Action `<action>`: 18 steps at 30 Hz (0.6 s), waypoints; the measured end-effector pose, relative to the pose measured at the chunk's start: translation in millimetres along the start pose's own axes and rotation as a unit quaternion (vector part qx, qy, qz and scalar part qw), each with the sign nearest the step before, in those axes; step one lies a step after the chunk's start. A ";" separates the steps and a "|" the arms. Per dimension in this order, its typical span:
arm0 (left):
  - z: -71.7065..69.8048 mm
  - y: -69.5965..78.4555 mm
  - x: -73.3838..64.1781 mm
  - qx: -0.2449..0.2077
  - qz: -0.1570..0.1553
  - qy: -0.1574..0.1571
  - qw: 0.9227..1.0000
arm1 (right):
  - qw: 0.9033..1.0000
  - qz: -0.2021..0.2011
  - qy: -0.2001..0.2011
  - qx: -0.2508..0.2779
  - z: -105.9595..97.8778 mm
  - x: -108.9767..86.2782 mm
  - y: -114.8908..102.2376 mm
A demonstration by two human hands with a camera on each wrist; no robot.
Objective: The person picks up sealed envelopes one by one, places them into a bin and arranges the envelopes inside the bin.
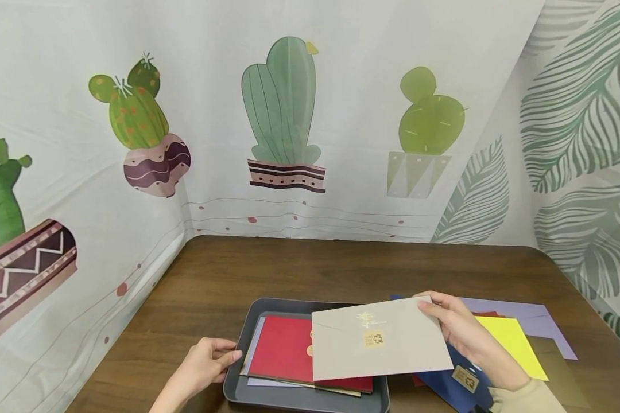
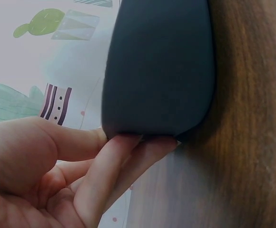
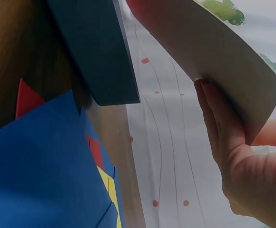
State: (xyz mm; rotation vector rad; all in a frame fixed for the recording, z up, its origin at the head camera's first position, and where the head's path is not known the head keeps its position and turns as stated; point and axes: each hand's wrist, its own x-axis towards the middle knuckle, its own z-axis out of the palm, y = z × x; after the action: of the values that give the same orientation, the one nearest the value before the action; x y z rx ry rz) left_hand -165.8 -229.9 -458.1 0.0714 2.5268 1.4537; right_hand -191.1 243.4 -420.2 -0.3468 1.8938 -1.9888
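Observation:
A dark grey tray (image 1: 310,400) lies near the front of the table. My left hand (image 1: 202,367) holds its left edge; in the left wrist view the thumb (image 2: 81,142) is at the rim and the fingers meet the outer wall. Inside the tray a red envelope (image 1: 281,347) lies on top of several others, with lilac and dark edges showing. My right hand (image 1: 460,327) pinches a light grey envelope (image 1: 398,355) by its far right corner, tilted above the tray's right part. Gold print and a small sticker mark its face. It hides part of the red envelope.
To the tray's right lies a spread of loose envelopes: a blue one (image 1: 444,393) with a gold sticker, a yellow one (image 1: 516,344), a lilac one (image 1: 553,330), an olive-brown one (image 1: 555,367). A cactus-print curtain (image 1: 351,115) hangs behind the brown table (image 1: 227,264).

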 end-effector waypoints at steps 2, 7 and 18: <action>0.0 0.3 -0.2 0.000 0.000 0.000 1.000 | 1.000 0.000 0.001 0.001 2.1 1.7 0.1; 0.1 0.7 -0.7 0.000 -0.002 0.000 1.000 | 1.000 0.006 0.003 0.002 7.8 5.5 0.4; -0.6 0.9 -0.8 0.003 0.001 -0.004 1.000 | 1.000 0.024 0.008 0.008 21.4 14.4 2.4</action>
State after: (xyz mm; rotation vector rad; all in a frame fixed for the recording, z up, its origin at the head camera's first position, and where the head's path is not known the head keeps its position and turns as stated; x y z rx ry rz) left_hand -165.2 -230.1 -456.9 0.0805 2.5261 1.4436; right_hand -194.8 217.9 -422.4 -0.2799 1.8772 -1.9793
